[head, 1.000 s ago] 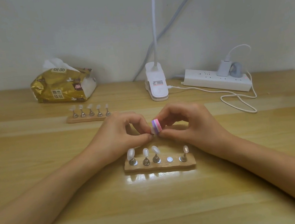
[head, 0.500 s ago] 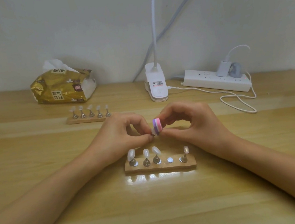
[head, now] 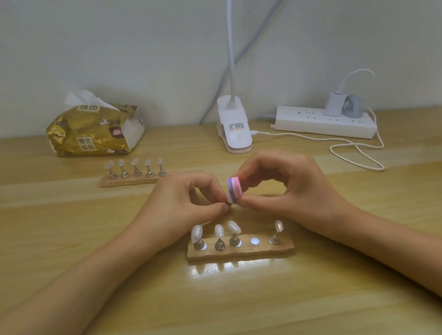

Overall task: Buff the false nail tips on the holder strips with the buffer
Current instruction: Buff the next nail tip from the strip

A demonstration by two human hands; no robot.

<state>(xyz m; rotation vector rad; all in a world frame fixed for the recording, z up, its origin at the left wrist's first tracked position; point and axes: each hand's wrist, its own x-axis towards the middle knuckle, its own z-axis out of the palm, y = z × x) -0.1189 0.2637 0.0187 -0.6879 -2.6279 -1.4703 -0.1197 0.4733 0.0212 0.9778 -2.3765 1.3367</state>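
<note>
In the head view we see both hands meeting just behind the near holder strip, above the tabletop. The right hand has its grip pinched on the buffer, a small purple, white and pink block held on edge between thumb and fingers. The left hand has its grip closed, thumb to fingertips, on what we take to be a nail tip. Most of it is hidden, so we cannot tell its long axis. The tip lies at the buffer's lower left, touching its purple side. On the near strip four tips stand upright, and one seat is a bare disc. The far holder strip, with five tips, lies well apart and nearer the left hand.
</note>
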